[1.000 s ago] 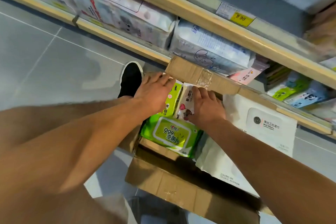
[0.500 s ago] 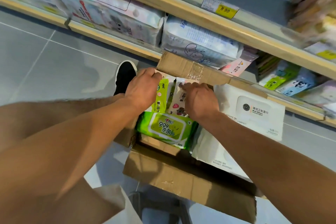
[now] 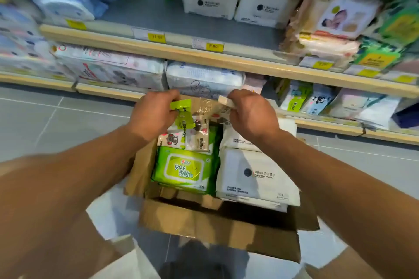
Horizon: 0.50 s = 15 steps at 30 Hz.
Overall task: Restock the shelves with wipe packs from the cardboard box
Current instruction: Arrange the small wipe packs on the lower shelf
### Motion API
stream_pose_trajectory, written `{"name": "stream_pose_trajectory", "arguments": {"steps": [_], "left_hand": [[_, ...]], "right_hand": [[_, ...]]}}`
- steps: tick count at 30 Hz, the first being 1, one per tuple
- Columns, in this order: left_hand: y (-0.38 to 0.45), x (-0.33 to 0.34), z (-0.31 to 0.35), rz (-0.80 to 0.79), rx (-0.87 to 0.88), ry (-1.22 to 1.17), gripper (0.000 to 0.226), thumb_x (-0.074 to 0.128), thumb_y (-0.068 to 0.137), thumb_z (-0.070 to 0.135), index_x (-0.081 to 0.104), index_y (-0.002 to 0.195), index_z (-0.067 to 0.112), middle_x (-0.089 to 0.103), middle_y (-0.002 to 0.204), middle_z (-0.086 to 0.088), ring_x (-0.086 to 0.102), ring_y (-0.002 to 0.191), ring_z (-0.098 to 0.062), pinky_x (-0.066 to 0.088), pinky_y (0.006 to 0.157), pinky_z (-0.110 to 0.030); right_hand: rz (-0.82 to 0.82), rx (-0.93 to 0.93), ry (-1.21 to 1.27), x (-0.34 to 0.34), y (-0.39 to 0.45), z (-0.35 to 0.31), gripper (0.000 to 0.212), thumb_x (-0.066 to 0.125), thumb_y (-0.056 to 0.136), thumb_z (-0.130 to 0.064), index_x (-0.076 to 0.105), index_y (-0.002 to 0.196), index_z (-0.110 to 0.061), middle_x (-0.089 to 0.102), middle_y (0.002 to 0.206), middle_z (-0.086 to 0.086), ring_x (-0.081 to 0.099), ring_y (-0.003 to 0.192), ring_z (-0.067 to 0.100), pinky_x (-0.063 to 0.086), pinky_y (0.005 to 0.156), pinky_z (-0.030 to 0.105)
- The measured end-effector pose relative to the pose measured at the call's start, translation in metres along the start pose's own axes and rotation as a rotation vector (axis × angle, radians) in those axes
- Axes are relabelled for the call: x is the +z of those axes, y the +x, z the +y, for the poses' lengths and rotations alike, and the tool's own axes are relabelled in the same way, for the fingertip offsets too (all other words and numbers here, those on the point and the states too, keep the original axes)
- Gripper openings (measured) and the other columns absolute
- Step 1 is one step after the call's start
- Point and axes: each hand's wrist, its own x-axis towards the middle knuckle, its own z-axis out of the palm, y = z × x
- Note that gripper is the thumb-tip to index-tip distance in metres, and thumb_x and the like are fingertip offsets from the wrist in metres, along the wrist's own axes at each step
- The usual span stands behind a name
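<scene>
An open cardboard box (image 3: 217,231) sits on the floor below me, in front of the shelves. Inside lie a large green wipe pack (image 3: 183,171), a large white wipe pack (image 3: 256,176) and several small packs (image 3: 192,138) at the far end. My left hand (image 3: 154,113) is closed around a small green wipe pack (image 3: 181,108), lifted above the box. My right hand (image 3: 249,111) grips a small white wipe pack (image 3: 223,108) with a cartoon print, also raised. Both hands are at the box's far edge, close to the bottom shelf.
The wooden-edged middle shelf (image 3: 204,52) has a bare grey stretch left of the stacked white packs (image 3: 210,0). Yellow price tags (image 3: 214,46) line its edge. The bottom shelf holds large soft packs (image 3: 204,80). Grey tiled floor (image 3: 56,120) lies to the left.
My view has tilted up, showing more of the shelves. Both hands have come up out of the box, each holding a small pack that stood at its far end.
</scene>
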Motion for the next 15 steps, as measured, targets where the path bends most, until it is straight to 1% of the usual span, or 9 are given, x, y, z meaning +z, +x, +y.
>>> {"name": "stream_pose_trajectory", "arguments": {"steps": [3, 4, 5, 6, 7, 8, 10, 13, 15], "left_hand": [[0.016, -0.011, 0.035, 0.054, 0.082, -0.023, 0.020, 0.069, 0.077, 0.017, 0.062, 0.096, 0.021, 0.070, 0.086, -0.008, 0.064, 0.085, -0.034, 0.052, 0.068, -0.043], [0.021, -0.013, 0.049, 0.066, 0.094, -0.023, 0.019, 0.068, 0.078, 0.017, 0.063, 0.095, 0.022, 0.069, 0.086, -0.007, 0.063, 0.085, -0.033, 0.051, 0.068, -0.041], [0.027, -0.014, 0.064, 0.077, 0.103, -0.015, 0.018, 0.069, 0.078, 0.018, 0.063, 0.095, 0.023, 0.070, 0.087, -0.005, 0.062, 0.086, -0.032, 0.050, 0.068, -0.040], [0.033, -0.013, 0.078, 0.086, 0.118, -0.008, 0.018, 0.069, 0.079, 0.019, 0.063, 0.095, 0.023, 0.070, 0.089, -0.004, 0.062, 0.087, -0.031, 0.050, 0.069, -0.039], [0.039, -0.011, 0.092, 0.092, 0.136, -0.009, 0.018, 0.069, 0.079, 0.019, 0.063, 0.095, 0.024, 0.070, 0.091, -0.004, 0.061, 0.088, -0.031, 0.049, 0.071, -0.039], [0.044, -0.009, 0.106, 0.096, 0.154, -0.019, 0.018, 0.070, 0.079, 0.020, 0.063, 0.095, 0.024, 0.070, 0.092, -0.004, 0.061, 0.089, -0.031, 0.050, 0.072, -0.040], [0.055, -0.004, 0.133, 0.092, 0.189, -0.048, 0.019, 0.071, 0.078, 0.017, 0.064, 0.095, 0.023, 0.070, 0.091, -0.006, 0.061, 0.088, -0.031, 0.050, 0.073, -0.041], [0.071, 0.012, 0.173, 0.074, 0.247, -0.055, 0.019, 0.069, 0.078, 0.014, 0.065, 0.095, 0.022, 0.069, 0.089, -0.006, 0.060, 0.086, -0.031, 0.049, 0.074, -0.039], [0.080, 0.027, 0.197, 0.055, 0.275, -0.060, 0.018, 0.068, 0.079, 0.014, 0.065, 0.095, 0.023, 0.069, 0.088, -0.004, 0.059, 0.085, -0.029, 0.047, 0.072, -0.036]], "right_hand": [[0.084, 0.026, 0.023, -0.032, -0.007, 0.031, 0.007, 0.051, 0.078, -0.015, 0.047, 0.083, -0.017, 0.061, 0.089, 0.013, 0.059, 0.082, 0.039, 0.043, 0.058, 0.035], [0.112, 0.034, 0.029, -0.041, -0.010, 0.042, 0.009, 0.052, 0.077, -0.014, 0.045, 0.081, -0.019, 0.061, 0.088, 0.012, 0.059, 0.080, 0.038, 0.041, 0.057, 0.034], [0.136, 0.053, 0.039, -0.049, -0.013, 0.054, 0.008, 0.053, 0.077, -0.013, 0.049, 0.081, -0.018, 0.062, 0.088, 0.012, 0.059, 0.080, 0.037, 0.039, 0.057, 0.033], [0.159, 0.074, 0.046, -0.055, -0.016, 0.066, 0.008, 0.055, 0.078, -0.013, 0.054, 0.085, -0.015, 0.062, 0.090, 0.011, 0.058, 0.081, 0.036, 0.041, 0.058, 0.033], [0.178, 0.092, 0.042, -0.061, -0.019, 0.078, 0.012, 0.055, 0.078, -0.013, 0.058, 0.090, -0.013, 0.063, 0.092, 0.010, 0.059, 0.083, 0.035, 0.045, 0.060, 0.035], [0.196, 0.102, 0.032, -0.066, -0.023, 0.091, 0.015, 0.056, 0.079, -0.014, 0.060, 0.093, -0.012, 0.063, 0.093, 0.009, 0.059, 0.084, 0.034, 0.049, 0.062, 0.038], [0.225, 0.131, 0.006, -0.073, -0.031, 0.117, 0.015, 0.055, 0.080, -0.014, 0.060, 0.094, -0.011, 0.063, 0.092, 0.010, 0.059, 0.084, 0.034, 0.052, 0.063, 0.041], [0.249, 0.199, -0.052, -0.079, -0.044, 0.160, 0.012, 0.055, 0.084, -0.011, 0.060, 0.094, -0.007, 0.062, 0.091, 0.013, 0.057, 0.084, 0.037, 0.048, 0.059, 0.038], [0.247, 0.237, -0.088, -0.078, -0.052, 0.190, 0.013, 0.056, 0.086, -0.012, 0.060, 0.096, -0.005, 0.062, 0.093, 0.015, 0.057, 0.086, 0.038, 0.046, 0.060, 0.037]]}}
